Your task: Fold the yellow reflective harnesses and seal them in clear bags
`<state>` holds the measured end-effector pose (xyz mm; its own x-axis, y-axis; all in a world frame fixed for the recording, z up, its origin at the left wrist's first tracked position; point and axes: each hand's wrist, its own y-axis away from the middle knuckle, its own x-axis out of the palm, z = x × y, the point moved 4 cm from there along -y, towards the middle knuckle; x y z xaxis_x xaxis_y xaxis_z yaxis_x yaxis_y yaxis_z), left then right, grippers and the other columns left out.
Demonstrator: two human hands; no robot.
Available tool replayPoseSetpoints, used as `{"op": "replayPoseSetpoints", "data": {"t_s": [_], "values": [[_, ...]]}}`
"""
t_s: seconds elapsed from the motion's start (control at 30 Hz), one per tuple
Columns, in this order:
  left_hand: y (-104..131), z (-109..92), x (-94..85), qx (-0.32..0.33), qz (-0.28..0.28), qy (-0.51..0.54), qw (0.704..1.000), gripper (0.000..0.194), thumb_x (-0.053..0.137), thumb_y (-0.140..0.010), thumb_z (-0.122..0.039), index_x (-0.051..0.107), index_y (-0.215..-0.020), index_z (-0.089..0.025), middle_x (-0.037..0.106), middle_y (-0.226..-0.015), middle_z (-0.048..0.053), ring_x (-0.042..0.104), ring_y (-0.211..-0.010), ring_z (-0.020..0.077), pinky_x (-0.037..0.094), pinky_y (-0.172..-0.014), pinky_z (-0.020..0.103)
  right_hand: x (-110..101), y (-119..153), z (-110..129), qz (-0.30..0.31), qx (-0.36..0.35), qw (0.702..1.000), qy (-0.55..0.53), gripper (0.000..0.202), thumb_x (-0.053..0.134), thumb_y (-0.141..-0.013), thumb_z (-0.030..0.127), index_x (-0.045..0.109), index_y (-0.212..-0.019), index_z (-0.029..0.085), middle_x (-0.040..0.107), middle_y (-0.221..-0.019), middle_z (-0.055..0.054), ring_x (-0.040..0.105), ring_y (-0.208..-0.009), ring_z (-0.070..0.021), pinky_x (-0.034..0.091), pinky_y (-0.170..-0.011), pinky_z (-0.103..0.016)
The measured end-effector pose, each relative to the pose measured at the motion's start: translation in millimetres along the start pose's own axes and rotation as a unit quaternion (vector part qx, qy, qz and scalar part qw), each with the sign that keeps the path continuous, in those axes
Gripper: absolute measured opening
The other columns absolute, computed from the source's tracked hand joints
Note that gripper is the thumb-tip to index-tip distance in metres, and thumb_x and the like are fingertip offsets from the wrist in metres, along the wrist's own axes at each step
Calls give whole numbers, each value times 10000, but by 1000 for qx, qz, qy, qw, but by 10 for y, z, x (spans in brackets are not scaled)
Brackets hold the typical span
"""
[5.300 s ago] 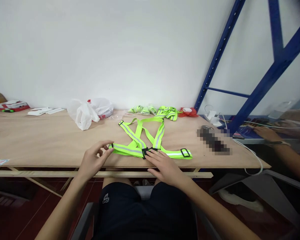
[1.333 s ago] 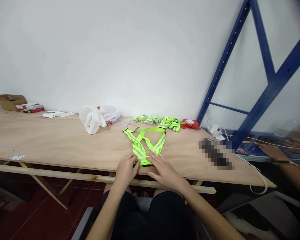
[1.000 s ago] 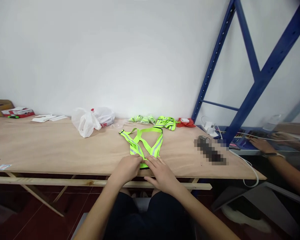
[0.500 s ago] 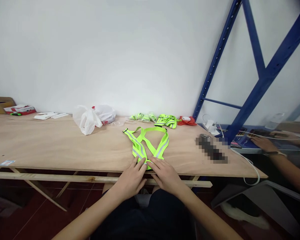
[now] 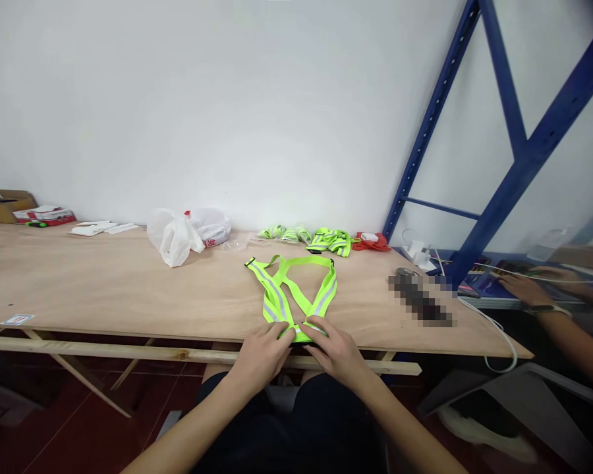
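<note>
A neon-yellow reflective vest (image 5: 327,289) made of straps with grey stripes lies on the wooden table, its lower band at the front edge. My left hand (image 5: 263,352) grips the left part of that band, fingers on top and thumb underneath at the edge. On the right part, my right hand (image 5: 338,352) holds the band the same way. A short stretch of the band shows between my fingertips. The shoulder straps spread away from me in loops, with a black buckle (image 5: 250,261) at the upper left end.
Along the wall lie white plastic bags (image 5: 172,237), bagged vests (image 5: 289,234), a loose folded vest (image 5: 332,241) and a red item (image 5: 370,241). A blurred-out dark object (image 5: 420,299) lies right, near a blue rack post (image 5: 494,184). Another person's hand (image 5: 518,288) is beyond it.
My hands have moved slightly towards me and a little apart, showing more of the lower band between them. The vest has shifted slightly closer to the table edge.
</note>
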<state>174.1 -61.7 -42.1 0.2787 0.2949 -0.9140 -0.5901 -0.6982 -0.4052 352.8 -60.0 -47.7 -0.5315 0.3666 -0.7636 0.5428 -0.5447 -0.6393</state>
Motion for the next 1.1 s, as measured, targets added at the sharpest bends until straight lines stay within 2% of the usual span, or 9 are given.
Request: {"op": "replayPoseSetpoints", "data": {"t_s": [0.1, 0.2, 0.37, 0.47, 0.57, 0.67, 0.8, 0.93, 1.1], "values": [[-41, 36, -25, 4, -4, 2, 1000, 217, 489, -975, -158, 584, -1160, -219, 703, -1166, 74, 707, -979, 232, 579, -755, 313, -5, -34, -54, -11, 24, 999, -47, 316, 528, -981, 225, 621, -1284, 221, 681, -1143, -130, 699, -999, -234, 605, -790, -343], [-169, 117, -64, -17, 34, 4, 999, 218, 450, -1005, -216, 590, -1172, -212, 733, -1074, 75, 721, -907, 243, 558, -703, 307, -3, -139, -141, -19, 47, 993, -110, 316, 537, -986, 247, 627, -1288, 243, 706, -1101, -99, 695, -995, -220, 588, -835, -340], [-432, 323, -149, -61, 52, 97, 992, 266, 461, -1007, -291, 587, -1236, -244, 752, -1036, 67, 716, -910, 256, 514, -749, 301, 11, -374, -313, -5, 129, 975, -178, 291, 541, -976, 275, 677, -1232, 252, 745, -1134, -73, 697, -1036, -230, 556, -912, -362], [-528, 414, -132, -76, 41, 180, 980, 264, 455, -1004, -303, 634, -1185, -233, 755, -1061, 61, 708, -910, 247, 499, -766, 294, 45, -477, -372, 24, 159, 969, -188, 282, 533, -972, 294, 710, -1186, 245, 747, -1172, -69, 695, -1061, -239, 545, -934, -372], [-598, 455, -85, -89, 30, 217, 972, 269, 458, -993, -292, 691, -1089, -200, 754, -1053, 75, 690, -949, 244, 488, -811, 295, 89, -545, -424, 52, 178, 966, -183, 286, 533, -966, 287, 725, -1170, 232, 754, -1151, -77, 701, -1030, -245, 545, -912, -372], [-668, 476, -33, -115, 40, 215, 969, 303, 444, -996, -310, 715, -994, -175, 754, -998, 93, 685, -911, 246, 484, -792, 303, 131, -595, -476, 75, 179, 970, -148, 258, 539, -965, 277, 745, -1104, 210, 756, -1074, -86, 691, -993, -236, 532, -891, -359], [-714, 487, -1, -123, 46, 221, 966, 356, 429, -1015, -424, 683, -1022, -175, 735, -968, 80, 675, -847, 229, 487, -738, 300, 183, -621, -531, 116, 181, 976, -36, 297, 489, -1009, 284, 755, -931, 176, 711, -921, -77, 653, -939, -213, 499, -862, -326], [-650, 480, -29, -69, 24, 191, 979, 442, 584, -922, -575, 684, -1088, -178, 678, -1036, 84, 637, -968, 249, 489, -859, 342, 215, -602, -482, 122, 172, 976, 58, 312, 449, -1037, 295, 731, -969, 181, 673, -928, -78, 626, -928, -207, 479, -858, -320], [-534, 487, -34, -29, 22, 142, 989, 500, 591, -916, -596, 661, -1217, -203, 618, -1248, 110, 561, -1184, 294, 454, -1012, 436, 202, -552, -360, 91, 198, 961, 169, 328, 468, -1021, 421, 704, -1035, 195, 650, -1035, -134, 618, -921, -255, 494, -796, -357]]}}
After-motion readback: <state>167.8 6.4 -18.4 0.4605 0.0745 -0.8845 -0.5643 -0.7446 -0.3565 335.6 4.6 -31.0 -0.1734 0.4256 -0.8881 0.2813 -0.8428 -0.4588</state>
